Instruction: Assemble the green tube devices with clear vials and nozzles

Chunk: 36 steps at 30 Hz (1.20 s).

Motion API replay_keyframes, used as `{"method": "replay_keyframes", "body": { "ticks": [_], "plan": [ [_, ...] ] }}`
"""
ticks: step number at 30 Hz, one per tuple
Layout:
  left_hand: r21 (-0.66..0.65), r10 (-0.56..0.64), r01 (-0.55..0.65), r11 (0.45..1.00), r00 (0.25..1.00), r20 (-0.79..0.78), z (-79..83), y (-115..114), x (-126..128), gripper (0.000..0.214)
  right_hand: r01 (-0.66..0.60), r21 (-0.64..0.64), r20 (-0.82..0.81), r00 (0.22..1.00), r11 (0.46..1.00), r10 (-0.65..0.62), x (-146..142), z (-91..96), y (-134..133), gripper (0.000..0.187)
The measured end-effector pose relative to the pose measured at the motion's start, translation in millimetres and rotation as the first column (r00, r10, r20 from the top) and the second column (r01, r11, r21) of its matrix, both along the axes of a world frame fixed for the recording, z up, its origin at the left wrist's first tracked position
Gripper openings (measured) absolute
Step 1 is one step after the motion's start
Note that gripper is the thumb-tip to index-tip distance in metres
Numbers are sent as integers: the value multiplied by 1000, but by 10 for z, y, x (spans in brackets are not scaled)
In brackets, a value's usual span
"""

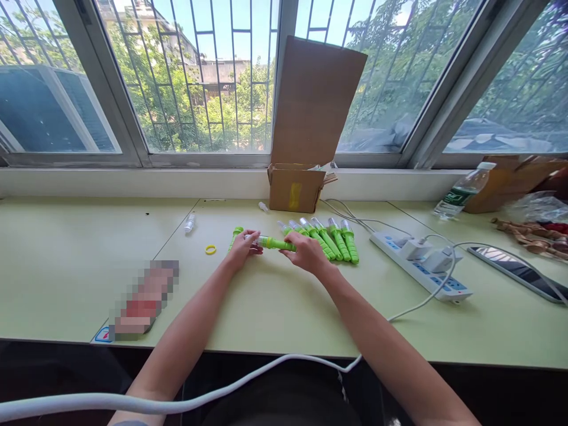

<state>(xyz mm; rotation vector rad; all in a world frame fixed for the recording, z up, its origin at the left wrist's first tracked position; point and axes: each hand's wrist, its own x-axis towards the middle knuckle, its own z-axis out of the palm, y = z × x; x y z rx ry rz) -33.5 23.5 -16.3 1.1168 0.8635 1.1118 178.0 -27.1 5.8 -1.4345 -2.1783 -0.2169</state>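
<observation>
Both hands hold one green stick with a clear tube end and a yellow ring, level just above the table. My left hand is closed around the clear end at the left. My right hand grips the green handle at the right. Behind my left hand lies another green piece, partly hidden by the fingers. Several similar green sticks with clear tops lie side by side beyond my right hand, which covers part of them. A loose yellow ring rests left of my left hand.
A clear tube and a small clear piece lie farther back. An open cardboard box stands by the window. At right are a power strip with cables, a phone and a bottle. A blurred-out item lies front left.
</observation>
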Motion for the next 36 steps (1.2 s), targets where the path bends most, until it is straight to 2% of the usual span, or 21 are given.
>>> {"method": "replay_keyframes", "body": {
  "ticks": [3,7,20,30,36],
  "plan": [
    [-10,18,-18,1000,1000,9,-6,11,5,41,32,69,49,998,997,-36,-11,4,-9,27],
    [-6,22,-22,1000,1000,4,-15,26,1,39,26,90,93,995,996,-34,-37,33,-38,33],
    [7,22,-22,1000,999,-25,-60,57,-17,36,76,-72,156,986,995,-64,-114,96,-107,40],
    [15,37,-36,999,998,-48,-55,51,-15,38,93,-117,89,993,989,-82,-143,118,-122,43],
    [22,43,-42,999,997,-63,-32,26,-8,37,46,-217,-74,995,975,-63,-138,148,-136,47]
  ]
}}
